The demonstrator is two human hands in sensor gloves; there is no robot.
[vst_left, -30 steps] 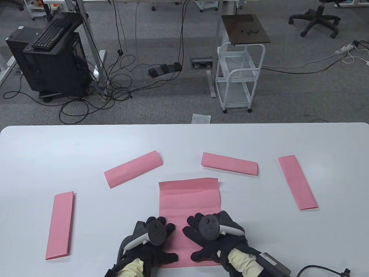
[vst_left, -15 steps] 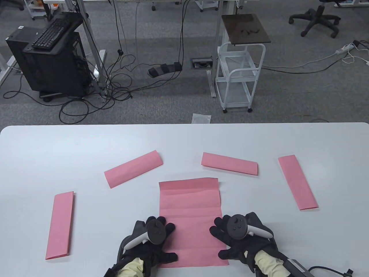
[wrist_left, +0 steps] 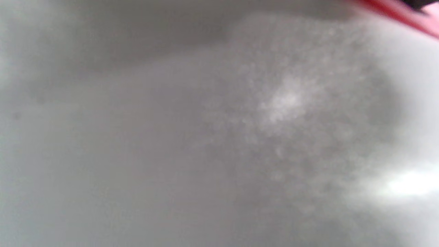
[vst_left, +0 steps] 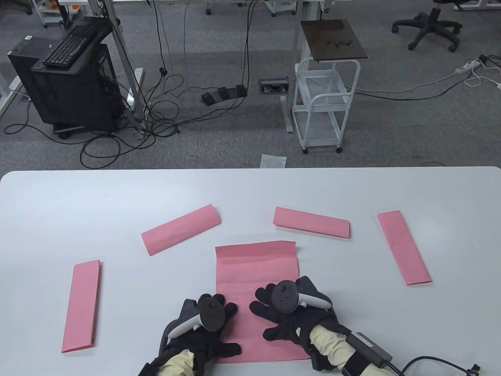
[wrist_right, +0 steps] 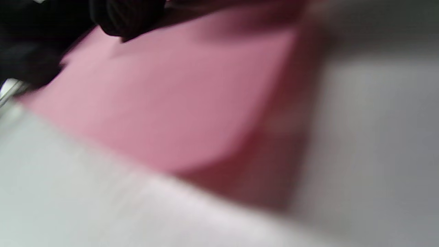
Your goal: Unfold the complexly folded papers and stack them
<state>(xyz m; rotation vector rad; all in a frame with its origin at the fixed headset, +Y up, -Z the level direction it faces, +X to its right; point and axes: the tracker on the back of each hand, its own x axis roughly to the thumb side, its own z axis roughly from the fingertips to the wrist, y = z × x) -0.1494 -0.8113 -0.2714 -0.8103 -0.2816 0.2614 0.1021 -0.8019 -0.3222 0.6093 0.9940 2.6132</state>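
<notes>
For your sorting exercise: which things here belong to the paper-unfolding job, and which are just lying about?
Job:
unfolded pink paper sheet
four folded pink paper strips
left hand
right hand

Lying about:
clear plastic bag
white wire cart

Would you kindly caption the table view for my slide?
Both gloved hands press an unfolded pink sheet flat among four folded ones.

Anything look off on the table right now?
Nothing serious. The open sheet lies flat under both hands, only its far right corner lifts slightly. The four folded papers lie scattered at different angles, none torn as far as shows.
</notes>
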